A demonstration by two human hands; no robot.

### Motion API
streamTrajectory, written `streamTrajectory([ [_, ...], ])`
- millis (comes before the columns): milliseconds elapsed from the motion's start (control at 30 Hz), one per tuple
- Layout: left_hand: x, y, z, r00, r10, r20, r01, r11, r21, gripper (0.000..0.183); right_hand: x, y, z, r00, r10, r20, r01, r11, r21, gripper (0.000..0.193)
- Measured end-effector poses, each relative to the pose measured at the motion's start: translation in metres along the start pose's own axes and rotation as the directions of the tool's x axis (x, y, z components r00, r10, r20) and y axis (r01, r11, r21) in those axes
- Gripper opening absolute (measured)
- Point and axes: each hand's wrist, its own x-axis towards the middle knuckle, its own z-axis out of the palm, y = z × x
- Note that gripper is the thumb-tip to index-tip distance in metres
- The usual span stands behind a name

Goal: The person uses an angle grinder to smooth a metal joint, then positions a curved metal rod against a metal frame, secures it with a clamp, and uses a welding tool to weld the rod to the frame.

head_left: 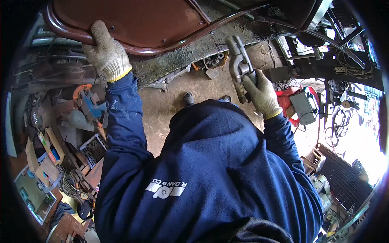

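Note:
My left hand (pixel 106 54), in a pale knitted glove with a yellow cuff, is closed on the rounded rim of a brown panel (pixel 146 20) at the upper left. One digit lies over the panel's top face; the others are partly hidden. My right hand (pixel 261 93), gloved alike, is closed round the dark handle of a grey metal hand tool (pixel 239 56). The tool has a long, worn body and stands upright in view, just right of the panel; its exact kind I cannot make out. A rough, dirty metal beam (pixel 182 60) runs beneath the panel's edge.
Below the beam lies an orange tray (pixel 219 60) of metal parts. A red thing with a grey box (pixel 304 108) stands at right. Shelves of tools, a crate (pixel 93 150) and cardboard boxes (pixel 52 146) crowd the left. A bicycle (pixel 336 127) stands far right.

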Motion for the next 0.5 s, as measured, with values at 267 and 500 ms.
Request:
streamTrajectory([
  [267, -0.003, 0.0, 0.005, 0.998, -0.035, -0.055, 0.037, 0.999, 0.018, 0.039, -0.01, 0.002, 0.007, 0.98, 0.186, 0.068, -0.19, 0.792, 0.58, 0.029],
  [500, -0.002, 0.001, 0.001, 0.997, -0.08, -0.024, 0.08, 0.997, 0.017, 0.047, -0.016, 0.012, 0.002, 0.999, 0.003, -0.038, 0.008, 0.958, 0.287, 0.033],
])
